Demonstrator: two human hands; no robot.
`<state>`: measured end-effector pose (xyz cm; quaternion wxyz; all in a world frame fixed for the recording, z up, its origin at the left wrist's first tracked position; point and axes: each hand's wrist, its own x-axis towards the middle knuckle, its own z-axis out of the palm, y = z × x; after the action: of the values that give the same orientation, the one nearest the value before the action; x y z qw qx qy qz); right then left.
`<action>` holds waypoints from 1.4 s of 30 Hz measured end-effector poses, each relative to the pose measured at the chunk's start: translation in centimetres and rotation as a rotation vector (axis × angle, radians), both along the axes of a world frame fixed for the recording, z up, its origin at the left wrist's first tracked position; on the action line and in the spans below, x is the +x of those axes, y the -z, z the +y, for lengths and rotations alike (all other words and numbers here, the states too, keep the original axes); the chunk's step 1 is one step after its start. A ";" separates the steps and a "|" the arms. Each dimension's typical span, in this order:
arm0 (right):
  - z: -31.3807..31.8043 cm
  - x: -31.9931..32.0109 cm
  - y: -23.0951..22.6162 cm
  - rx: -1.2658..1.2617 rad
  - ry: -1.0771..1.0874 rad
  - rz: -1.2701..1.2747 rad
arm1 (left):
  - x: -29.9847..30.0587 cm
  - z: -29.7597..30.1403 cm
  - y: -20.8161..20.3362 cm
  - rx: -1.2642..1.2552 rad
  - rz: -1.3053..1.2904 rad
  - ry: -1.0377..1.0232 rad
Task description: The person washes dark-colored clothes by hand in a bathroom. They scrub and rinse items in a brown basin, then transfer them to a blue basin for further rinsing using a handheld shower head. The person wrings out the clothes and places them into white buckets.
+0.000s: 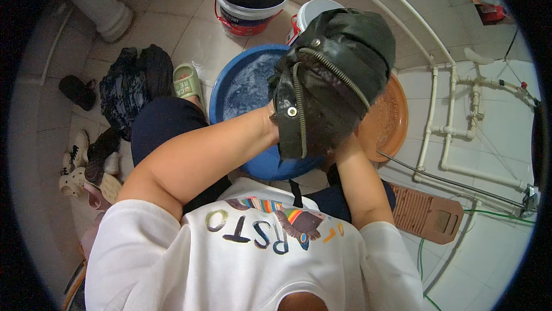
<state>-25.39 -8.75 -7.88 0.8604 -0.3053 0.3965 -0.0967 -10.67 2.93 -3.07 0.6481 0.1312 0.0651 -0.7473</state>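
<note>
A wet-looking black leather jacket (339, 75), bunched up with metal zips and snap buttons, is held up above the basins. My left hand (272, 120) grips it from the left, its fingers hidden by the leather. From below right, my right hand (347, 143) holds the same bundle, and its fingers are out of sight behind it. Beneath the jacket stands a round blue basin (227, 89) with foamy water, partly covered by the bundle. Beside it on the right is an orange basin (398, 110), also partly hidden.
Beyond the blue basin stands a white bucket (253, 11) of dark stuff, with another white bucket (313, 9) beside it. Dark clothes (135, 87) and several shoes (77, 181) lie left. A brown washboard (425, 213), a hose (460, 176) and wall pipes (434, 110) are right.
</note>
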 end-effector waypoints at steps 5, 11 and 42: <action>-2.1 -0.5 0.5 -0.053 -0.089 0.355 | 1.3 -0.9 -1.0 0.023 0.000 -0.064; -14.9 -5.4 10.8 -0.271 0.115 0.610 | 3.7 -0.7 -3.5 0.082 0.015 -0.179; -32.2 15.6 0.0 -1.167 -0.392 0.954 | 7.8 -5.9 -2.9 0.258 0.108 -0.353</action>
<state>-9.81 -40.97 -7.87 0.2985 -0.7817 0.5476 0.0059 -2.89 -2.94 -0.13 0.7422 0.1595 0.2167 -0.6138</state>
